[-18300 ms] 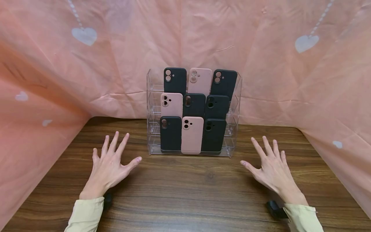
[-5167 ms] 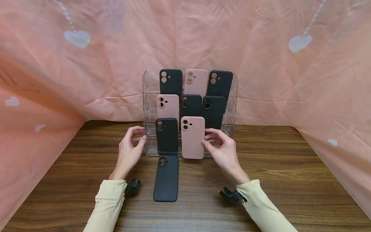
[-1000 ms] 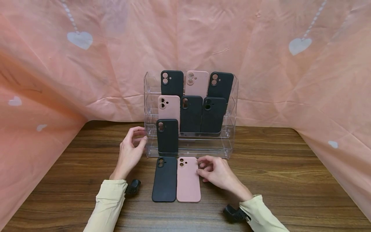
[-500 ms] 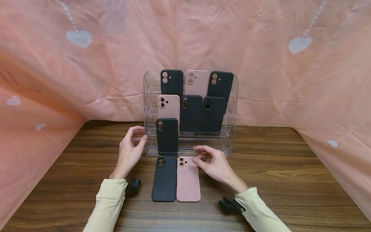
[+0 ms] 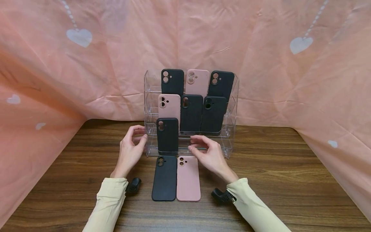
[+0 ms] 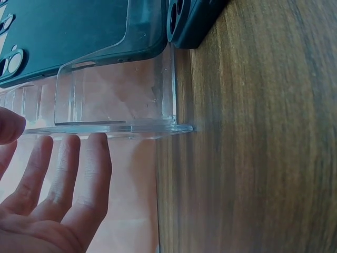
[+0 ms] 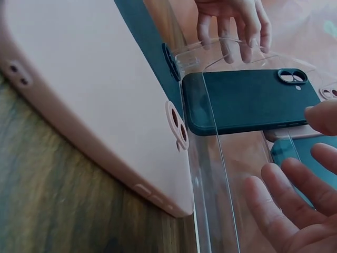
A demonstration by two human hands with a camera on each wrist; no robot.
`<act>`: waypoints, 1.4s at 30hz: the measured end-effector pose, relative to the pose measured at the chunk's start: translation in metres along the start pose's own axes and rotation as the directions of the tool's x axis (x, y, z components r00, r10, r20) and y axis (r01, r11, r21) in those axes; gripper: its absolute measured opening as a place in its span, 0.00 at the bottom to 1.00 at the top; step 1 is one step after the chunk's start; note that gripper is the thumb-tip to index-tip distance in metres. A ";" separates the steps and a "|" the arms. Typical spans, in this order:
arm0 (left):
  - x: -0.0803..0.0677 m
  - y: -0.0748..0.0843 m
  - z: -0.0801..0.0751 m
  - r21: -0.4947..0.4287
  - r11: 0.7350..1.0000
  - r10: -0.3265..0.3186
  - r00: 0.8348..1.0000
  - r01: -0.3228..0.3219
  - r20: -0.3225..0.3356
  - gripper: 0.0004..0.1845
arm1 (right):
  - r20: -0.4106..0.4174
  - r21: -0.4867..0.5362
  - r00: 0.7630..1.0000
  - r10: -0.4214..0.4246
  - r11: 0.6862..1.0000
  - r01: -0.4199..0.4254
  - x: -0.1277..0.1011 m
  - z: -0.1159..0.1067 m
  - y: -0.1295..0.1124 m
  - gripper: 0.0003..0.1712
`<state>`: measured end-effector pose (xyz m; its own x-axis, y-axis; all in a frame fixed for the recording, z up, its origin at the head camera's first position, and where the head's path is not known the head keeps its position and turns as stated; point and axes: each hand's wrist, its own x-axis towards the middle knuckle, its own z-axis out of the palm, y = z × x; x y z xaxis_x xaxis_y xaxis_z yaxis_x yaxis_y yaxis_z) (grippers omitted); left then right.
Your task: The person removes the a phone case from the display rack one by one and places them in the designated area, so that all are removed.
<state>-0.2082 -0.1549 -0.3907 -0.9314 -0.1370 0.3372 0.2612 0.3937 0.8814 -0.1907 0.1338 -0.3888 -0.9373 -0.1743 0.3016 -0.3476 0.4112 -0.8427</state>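
Observation:
A clear tiered display rack (image 5: pixel 229 143) stands on the table with phone cases in it. At its left side panel, my left hand (image 5: pixel 131 153) holds the edge, thumb at the front and fingertips against the outer face. My right hand (image 5: pixel 210 158) hovers before the bottom tier with loosely curved fingers and nothing between them. A black phone case (image 5: pixel 164 180) and a pink phone case (image 5: pixel 188 182) lie side by side on the table in front of the rack. One dark case (image 5: pixel 168 137) stands in the bottom tier, at its left.
In the middle tier are a pink case (image 5: pixel 169 108) and two dark cases, including a black one (image 5: pixel 191 117). Behind them, the top row has a black case (image 5: pixel 172 82), a pink case (image 5: pixel 197 82) and another black case (image 5: pixel 221 85). A pink curtain (image 5: pixel 266 80) hangs behind the wooden table (image 5: pixel 290 180).
Since 5.2 s ago, the pink case has gone from my right hand to the table beside the black one. Over the last second my right hand rose from it toward the rack. My left hand stayed.

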 end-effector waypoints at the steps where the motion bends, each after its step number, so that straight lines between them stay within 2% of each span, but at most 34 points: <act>1: 0.000 0.000 0.000 -0.001 1.000 0.000 1.000 0.000 0.001 0.16 | -0.002 0.012 1.000 -0.004 1.000 0.004 0.001 0.001 0.000 0.22; 11: 0.000 0.001 0.001 0.001 1.000 0.005 1.000 -0.005 -0.003 0.16 | -0.001 0.080 1.000 -0.009 0.997 0.009 0.015 0.009 0.001 0.23; 17: 0.000 0.000 0.000 0.007 1.000 0.010 1.000 -0.010 -0.004 0.16 | 0.008 0.078 1.000 -0.026 0.997 0.026 0.021 0.014 0.000 0.23; 25: 0.000 0.001 0.001 0.005 1.000 0.015 1.000 -0.015 -0.001 0.16 | 0.010 0.117 1.000 0.006 0.993 -0.008 0.027 0.024 -0.001 0.21; 31: 0.000 0.001 0.001 0.002 1.000 0.014 1.000 -0.014 -0.001 0.16 | 0.007 0.158 1.000 -0.003 0.987 0.001 0.029 0.032 -0.001 0.21; 42: 0.000 0.001 0.001 0.006 1.000 0.027 1.000 -0.027 -0.007 0.16 | -0.053 0.144 0.999 0.004 0.990 0.004 0.032 0.044 -0.002 0.21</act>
<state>-0.2079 -0.1536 -0.3905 -0.9223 -0.1325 0.3630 0.2846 0.4023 0.8702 -0.2190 0.0882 -0.3969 -0.9386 -0.1251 0.3215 -0.3442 0.2772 -0.8971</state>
